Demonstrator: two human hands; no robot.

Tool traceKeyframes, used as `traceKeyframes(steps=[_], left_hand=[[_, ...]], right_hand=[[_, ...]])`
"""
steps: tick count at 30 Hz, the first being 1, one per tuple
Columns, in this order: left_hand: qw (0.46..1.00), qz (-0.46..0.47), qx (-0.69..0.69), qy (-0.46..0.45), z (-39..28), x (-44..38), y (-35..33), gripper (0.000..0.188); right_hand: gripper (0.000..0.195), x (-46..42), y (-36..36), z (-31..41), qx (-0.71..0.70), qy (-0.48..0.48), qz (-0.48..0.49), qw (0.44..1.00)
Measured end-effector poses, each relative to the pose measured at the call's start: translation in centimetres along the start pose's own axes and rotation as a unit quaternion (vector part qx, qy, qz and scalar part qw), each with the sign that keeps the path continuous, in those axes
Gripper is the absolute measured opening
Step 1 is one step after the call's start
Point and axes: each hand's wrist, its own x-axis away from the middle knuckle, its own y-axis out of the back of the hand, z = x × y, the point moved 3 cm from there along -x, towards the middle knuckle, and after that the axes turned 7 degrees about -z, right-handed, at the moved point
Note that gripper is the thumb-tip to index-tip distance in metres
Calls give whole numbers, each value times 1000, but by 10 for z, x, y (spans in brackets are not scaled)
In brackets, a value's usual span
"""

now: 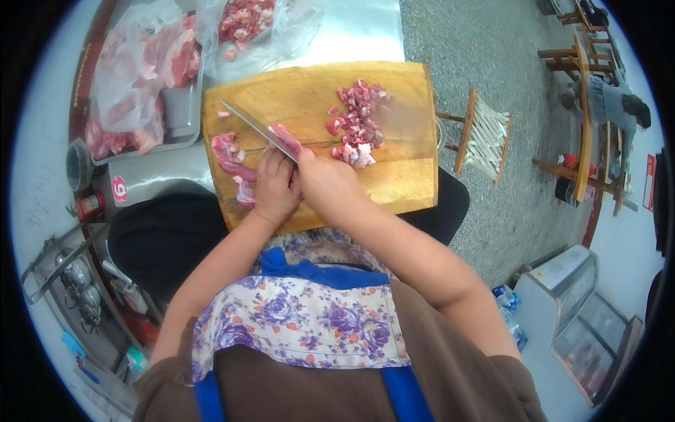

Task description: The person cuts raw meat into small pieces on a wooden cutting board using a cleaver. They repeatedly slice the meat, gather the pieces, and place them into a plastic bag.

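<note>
My right hand (329, 184) grips a knife (258, 127), its handle hidden in the fist. The long blade slants to the upper left over a wooden cutting board (393, 184). Against the blade's far side lies a strip of raw meat (286, 137). With curled fingers, my left hand (277, 184) holds the meat down close to the blade; the part under the fingers is hidden. Left of that hand are uncut meat strips (232, 163), and a small scrap (224, 114) is near the blade's tip. Diced meat (364, 116) is heaped on the board's right side.
A tray (182, 118) at upper left bears large meat cuts (179, 58) partly under plastic. Beside it, a plastic bag (211, 37) holds chopped meat (245, 21) on the metal table (364, 31). A folding stool (482, 137) stands right of the board. A person (614, 103) is at far right.
</note>
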Motion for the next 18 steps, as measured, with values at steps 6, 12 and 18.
traceKeyframes(steps=[6,12,18], left_hand=[[1000,-8,12,7,-7,-14,10,38],[997,-78,-7,2,10,-5,-2,26],[997,-65,-4,-32,6,-1,-9,32]], right_hand=[[12,-19,-16,4,22,18,-11,1000],[12,90,14,-48,57,-76,69,993],[10,101,12,-51,91,-60,72,991]])
